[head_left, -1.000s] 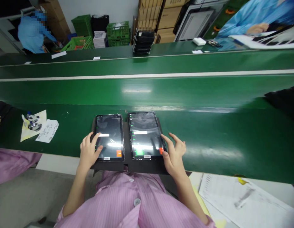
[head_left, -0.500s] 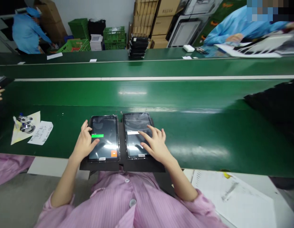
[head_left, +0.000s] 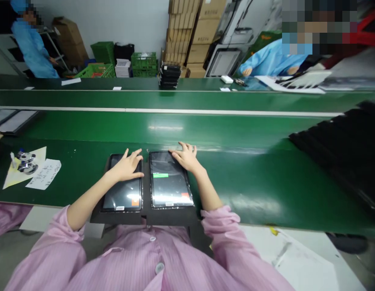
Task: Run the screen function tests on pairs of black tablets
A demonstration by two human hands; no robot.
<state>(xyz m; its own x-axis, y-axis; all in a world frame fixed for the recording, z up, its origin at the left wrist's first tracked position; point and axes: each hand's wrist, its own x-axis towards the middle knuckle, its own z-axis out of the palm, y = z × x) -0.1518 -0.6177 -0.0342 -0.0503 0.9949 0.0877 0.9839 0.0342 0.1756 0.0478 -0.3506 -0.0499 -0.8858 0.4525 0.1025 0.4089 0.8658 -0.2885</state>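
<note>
Two tablets lie side by side on a black board [head_left: 123, 218] at the near edge of the green bench. Over the upper part of the left tablet [head_left: 122, 194] stretches my left hand [head_left: 128, 166], fingers spread and holding nothing. An orange box shows low on that tablet's screen. The right tablet [head_left: 169, 190] shows a green bar and an orange box. At its upper right corner is my right hand [head_left: 186, 157], open with its fingers apart; whether the fingertips touch the glass I cannot tell.
Metal rollers [head_left: 27, 163] and a handwritten note [head_left: 48, 173] lie on the left of the bench. A row of black trays [head_left: 344, 153] stands at right. Across the bench are a dark stack [head_left: 169, 74] and two co-workers in blue. A white board [head_left: 308, 258] sits below right.
My left hand has moved right across the left tablet. My right hand has gone up to the right tablet's upper corner. A green bar and orange box now show on the right screen.
</note>
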